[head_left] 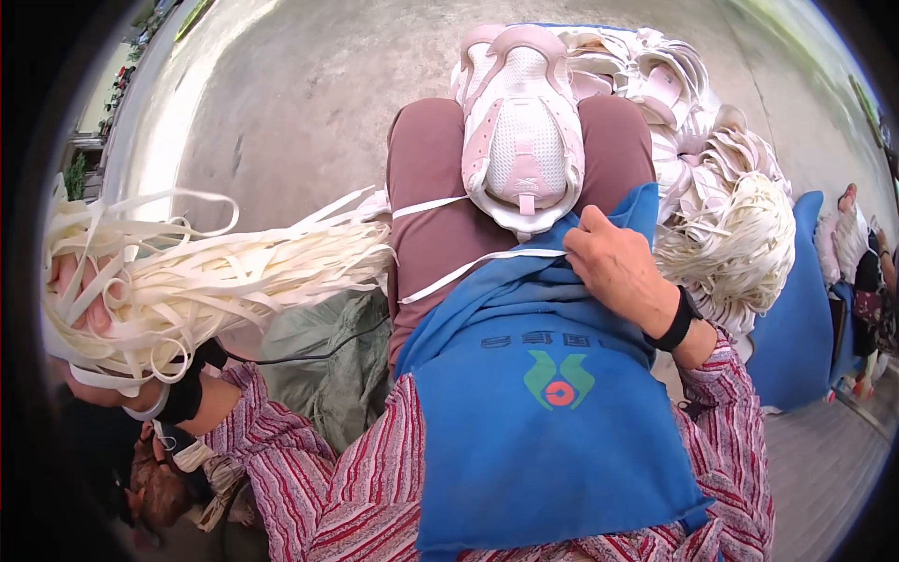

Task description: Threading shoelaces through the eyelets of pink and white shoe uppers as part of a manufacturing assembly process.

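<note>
Across my lap lies a white and pink mesh shoe upper (pixel 513 136), its heel end toward me. My right hand (pixel 613 267) is closed in a pinch at the end of a flat white shoelace (pixel 482 265), just below the upper and over the blue apron (pixel 552 450). Far to the left, my left hand (pixel 86 290) is wrapped round a thick bundle of cream-white shoelaces (pixel 253 267). The strands cover part of its fingers and trail toward my left knee. Another white lace strand (pixel 429 207) crosses my thigh to the upper.
Beyond my right knee is a heap of white and pink shoe uppers (pixel 665 84), with a bunch of white laces (pixel 740 244) hanging nearer. A blue sheet-like surface (pixel 791 318) stands at the right. A greyish-green sack (pixel 323 351) and dark cord lie at the left. Other people are at both edges.
</note>
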